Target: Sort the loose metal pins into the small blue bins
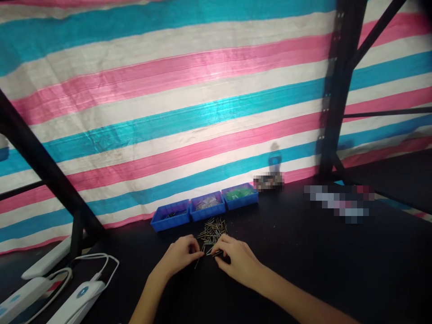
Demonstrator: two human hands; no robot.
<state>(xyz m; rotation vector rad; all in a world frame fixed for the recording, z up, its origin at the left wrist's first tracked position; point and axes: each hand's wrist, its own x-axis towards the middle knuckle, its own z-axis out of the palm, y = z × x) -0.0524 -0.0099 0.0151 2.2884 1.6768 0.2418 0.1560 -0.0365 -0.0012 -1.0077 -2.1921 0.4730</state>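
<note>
A loose pile of thin metal screws (213,230) lies on the black table (290,252). At the pile's near left edge, my left hand (182,255) is closed in a pinch on a screw (196,262) that points down toward the table. My right hand (234,258) is at the near right edge, its thumb and fingers curled together around a screw partly hidden by the fingertips. Behind the pile stand three blue bins in a row: the left bin (171,222) holds a few dark pieces, the middle bin (208,212) clear plastic pieces, the right bin (240,202) green pieces.
White power strips (79,302) with cables lie at the lower left. A pixelated object (269,181) is beside the right bin, and another blurred item (340,203) lies farther right. Black frame posts (340,90) stand before a striped sheet (189,112).
</note>
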